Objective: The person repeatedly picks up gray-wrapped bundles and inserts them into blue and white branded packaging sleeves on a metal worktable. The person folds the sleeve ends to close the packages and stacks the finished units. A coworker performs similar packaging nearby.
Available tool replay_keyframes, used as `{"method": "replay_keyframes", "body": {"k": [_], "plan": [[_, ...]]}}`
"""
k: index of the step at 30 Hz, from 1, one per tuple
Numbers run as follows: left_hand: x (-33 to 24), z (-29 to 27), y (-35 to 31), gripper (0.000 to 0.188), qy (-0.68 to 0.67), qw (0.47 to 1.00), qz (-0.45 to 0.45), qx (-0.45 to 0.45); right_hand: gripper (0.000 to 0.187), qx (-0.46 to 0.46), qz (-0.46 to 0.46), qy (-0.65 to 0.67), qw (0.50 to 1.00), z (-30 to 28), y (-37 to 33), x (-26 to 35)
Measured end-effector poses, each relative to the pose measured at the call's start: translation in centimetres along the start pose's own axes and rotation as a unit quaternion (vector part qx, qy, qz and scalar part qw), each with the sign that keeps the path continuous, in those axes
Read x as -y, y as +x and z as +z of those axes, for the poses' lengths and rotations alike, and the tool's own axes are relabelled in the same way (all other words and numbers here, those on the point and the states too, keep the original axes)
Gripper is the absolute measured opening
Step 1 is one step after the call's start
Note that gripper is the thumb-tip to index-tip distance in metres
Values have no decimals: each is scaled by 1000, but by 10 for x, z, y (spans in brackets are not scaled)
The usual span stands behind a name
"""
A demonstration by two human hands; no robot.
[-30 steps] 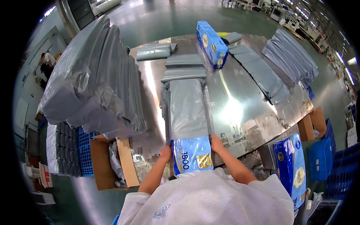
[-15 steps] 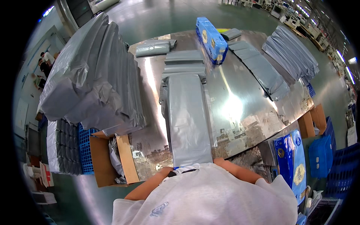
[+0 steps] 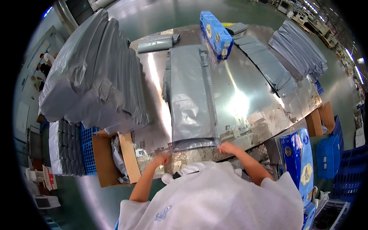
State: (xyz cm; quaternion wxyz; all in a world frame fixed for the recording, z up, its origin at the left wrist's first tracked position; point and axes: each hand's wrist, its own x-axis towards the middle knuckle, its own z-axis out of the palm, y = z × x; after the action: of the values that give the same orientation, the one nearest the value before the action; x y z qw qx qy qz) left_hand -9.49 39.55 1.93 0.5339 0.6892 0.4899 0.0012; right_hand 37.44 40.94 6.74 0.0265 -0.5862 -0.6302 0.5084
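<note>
A long grey plastic bag (image 3: 191, 99) lies flat down the middle of the metal table, over other grey bags whose edges show at its sides. Its near end, a darker strip of film, lies just before me. My right hand (image 3: 227, 148) is closed at the near right corner of this bag, with the fingers pinched on its edge. My left hand (image 3: 161, 158) is curled closed at the table's front edge, a little off the near left corner; what it holds, if anything, is hidden.
Tall grey bag stacks (image 3: 96, 76) stand at left, beside an open cardboard box (image 3: 105, 157). A blue package (image 3: 215, 35) stands on the far table (image 3: 237, 99). More grey bags (image 3: 264, 63) lie at right. Blue packages (image 3: 297, 161) stand near my right arm.
The top bag now stretches farther away, covering the folds seen at the far end. Both hands have come into view from against my body, and the bag's near end has moved off me.
</note>
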Motion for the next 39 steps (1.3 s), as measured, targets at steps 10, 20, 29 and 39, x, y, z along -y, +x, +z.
{"method": "replay_keyframes", "body": {"k": [10,20,29,39], "plan": [[-183,37,53,21,40,986,80,-144,30,-87,60,211,972,31,-6,11],[-225,67,123,18,118,962,221,-108,18,-40,18,262,964,27,5,42],[46,-12,-134,26,-221,742,-148,-616,16,-45,105,443,889,39,9,-14],[-39,-79,-93,33,418,782,-121,-447,64,-357,-131,-330,864,-40,-29,65]]}}
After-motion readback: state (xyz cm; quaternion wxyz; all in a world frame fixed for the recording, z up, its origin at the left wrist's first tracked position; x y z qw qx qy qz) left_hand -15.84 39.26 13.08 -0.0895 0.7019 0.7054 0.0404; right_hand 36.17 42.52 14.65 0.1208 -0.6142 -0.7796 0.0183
